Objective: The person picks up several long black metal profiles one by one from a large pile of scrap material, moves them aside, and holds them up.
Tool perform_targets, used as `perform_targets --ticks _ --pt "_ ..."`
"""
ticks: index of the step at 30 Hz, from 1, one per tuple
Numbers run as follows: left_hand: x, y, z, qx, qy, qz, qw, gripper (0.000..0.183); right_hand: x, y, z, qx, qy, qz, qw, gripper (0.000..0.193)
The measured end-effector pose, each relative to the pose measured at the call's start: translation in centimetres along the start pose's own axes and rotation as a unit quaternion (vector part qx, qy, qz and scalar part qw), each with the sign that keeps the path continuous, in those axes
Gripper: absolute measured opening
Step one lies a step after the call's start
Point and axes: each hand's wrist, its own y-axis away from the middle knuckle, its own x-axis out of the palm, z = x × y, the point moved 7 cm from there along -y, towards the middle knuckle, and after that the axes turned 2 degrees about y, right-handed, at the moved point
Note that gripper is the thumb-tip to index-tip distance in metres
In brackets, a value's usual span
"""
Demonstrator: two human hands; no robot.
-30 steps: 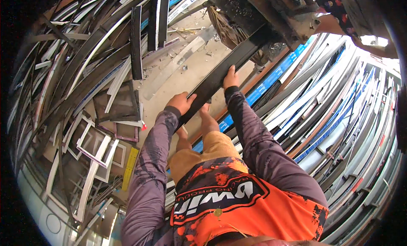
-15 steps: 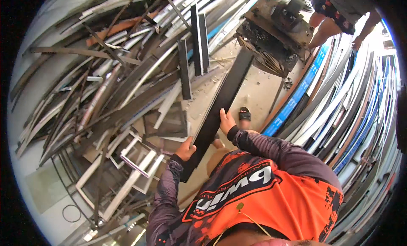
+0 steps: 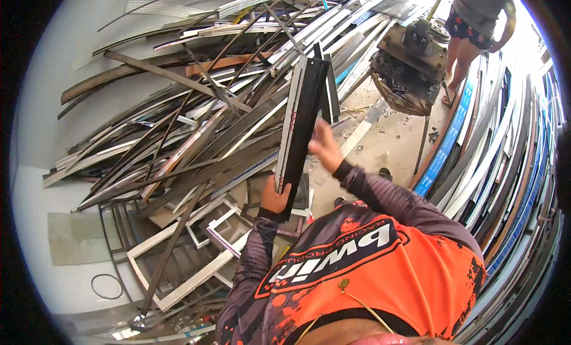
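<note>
A long black metal profile point(image 3: 308, 119) with a pale grey side strip stands tilted in front of me, its far end raised. My left hand point(image 3: 276, 196) is closed around its near end, thumb over the black face. Beside the profile's right edge, my right hand point(image 3: 324, 147) has its fingers apart and slightly blurred. It holds nothing; whether a fingertip touches the edge is hard to see. Behind the profile's far end, a few dark profile pieces point(image 3: 332, 89) stand upright against the heap.
A tangled heap of long metal profiles point(image 3: 196, 113) fills the left. White frames point(image 3: 178, 256) lie at lower left. Stacked long strips, one bright blue point(image 3: 443, 149), run along the right. A grimy machine point(image 3: 410, 65) stands ahead, with another person point(image 3: 476, 30) beside it.
The black profile has swung up and left, away from the machine. My right hand has come off it and opened; my left keeps its grip. My view has shifted.
</note>
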Motion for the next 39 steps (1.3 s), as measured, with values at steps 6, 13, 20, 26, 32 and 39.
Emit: perform_targets --ticks 6,13,20,26,32,39 --pt "-1.3 4.5 4.0 0.084 -0.142 -0.167 0.972 0.036 2.1 -6.8 15.0 0.033 -0.063 -0.021 0.997 0.067" --pt "-0.6 6.9 4.5 0.062 -0.063 -0.142 0.986 0.068 4.3 -4.1 16.0 0.043 -0.152 0.001 0.987 0.062" --pt "-2.6 7.6 0.8 0.149 -0.003 -0.117 0.982 0.050 4.5 -1.1 14.1 0.029 -0.191 0.077 0.978 0.061" --pt "-4.6 4.8 -4.5 0.200 -0.006 -0.219 0.955 0.026 4.6 1.6 13.8 0.037 -0.227 0.137 0.964 0.075" --pt "-8.2 4.0 -1.3 0.125 0.115 -0.259 0.951 0.040 3.2 1.8 15.8 -0.039 -0.120 0.175 0.976 0.084" --pt "-7.2 6.0 2.4 0.042 0.128 -0.275 0.952 0.041 1.5 1.7 19.0 -0.200 0.061 0.050 0.977 0.077"
